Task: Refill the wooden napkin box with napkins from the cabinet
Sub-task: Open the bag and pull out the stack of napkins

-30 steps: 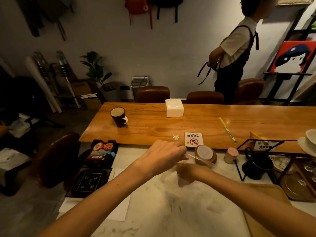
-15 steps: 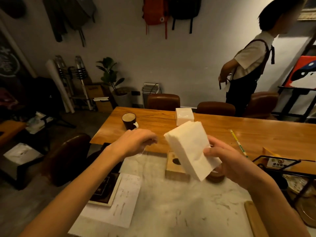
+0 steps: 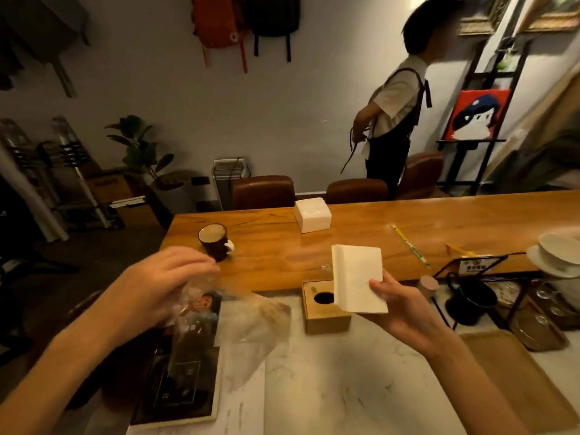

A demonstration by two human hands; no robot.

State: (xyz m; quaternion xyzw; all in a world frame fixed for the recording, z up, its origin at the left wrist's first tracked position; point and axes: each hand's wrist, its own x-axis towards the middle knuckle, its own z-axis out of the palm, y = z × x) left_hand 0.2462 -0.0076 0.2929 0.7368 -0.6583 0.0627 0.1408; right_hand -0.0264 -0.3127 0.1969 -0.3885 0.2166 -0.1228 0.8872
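Note:
My right hand (image 3: 405, 304) grips a white stack of napkins (image 3: 357, 277), held upright just above and right of the wooden napkin box (image 3: 323, 312). The box stands on the marble counter (image 3: 345, 387), its lid on, with a dark round hole in the top. My left hand (image 3: 160, 284) pinches a clear plastic wrapper (image 3: 238, 328) that hangs down over the counter's left side, blurred by motion. A second white napkin pack (image 3: 313, 214) lies on the wooden table (image 3: 345, 243) beyond.
A dark mug (image 3: 214, 241) stands on the table's left end. A black wire rack (image 3: 483, 271) with a black pitcher, cups and glasses fills the right. Menu cards (image 3: 185, 384) lie at the counter's left edge. A person in an apron (image 3: 392, 120) stands behind the chairs.
The napkin stack has turned more upright and moved closer to the box. My left hand has pulled the empty plastic wrapper away to the left and downward.

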